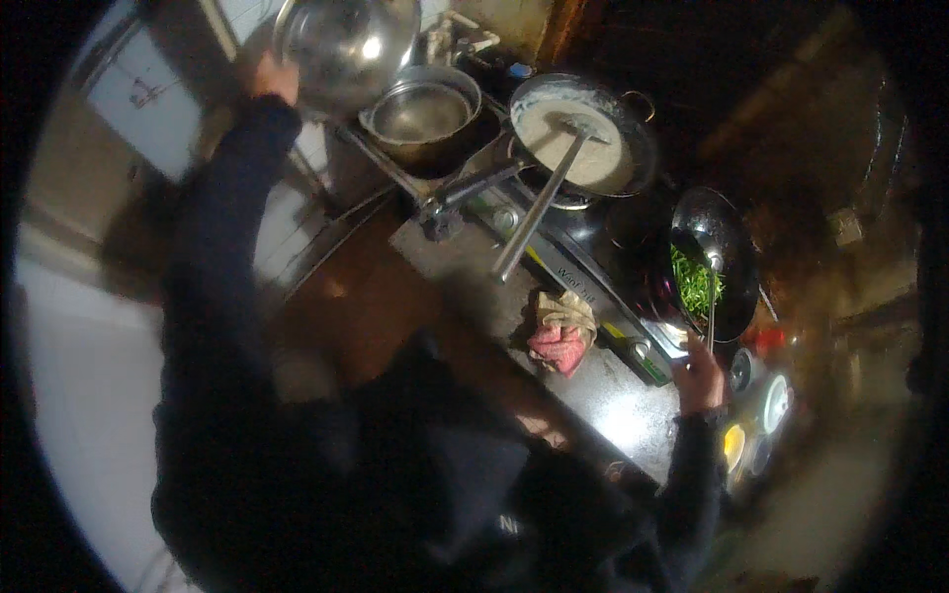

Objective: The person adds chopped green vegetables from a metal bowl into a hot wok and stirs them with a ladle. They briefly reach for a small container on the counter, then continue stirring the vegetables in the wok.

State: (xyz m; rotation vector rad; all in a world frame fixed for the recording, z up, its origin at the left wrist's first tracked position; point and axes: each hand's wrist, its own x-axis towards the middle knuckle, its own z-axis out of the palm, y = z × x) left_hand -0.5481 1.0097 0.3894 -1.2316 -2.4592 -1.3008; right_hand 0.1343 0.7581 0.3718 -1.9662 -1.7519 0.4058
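At the upper left, my left hand (276, 78) grips the edge of a large shiny steel basin (334, 70). My right hand (700, 382) is closed around the thin metal handle (712, 311) of a cooking utensil. Its head dips into a dark wok (730, 252) at the right, where chopped green vegetables (693, 282) lie. A second wok (641, 159) on the other burner holds a creamy white liquid (597, 159). A long-handled metal spatula (541, 204) rests in that liquid, its handle leaning out over the front rim.
A metal pot (422, 141) stands beside the basin, near a tap (441, 41). A folded cloth (563, 333) lies before the gas stove (574, 278). Several small containers, among them a white one (775, 404) and a yellow one (734, 445), sit right of my right hand.
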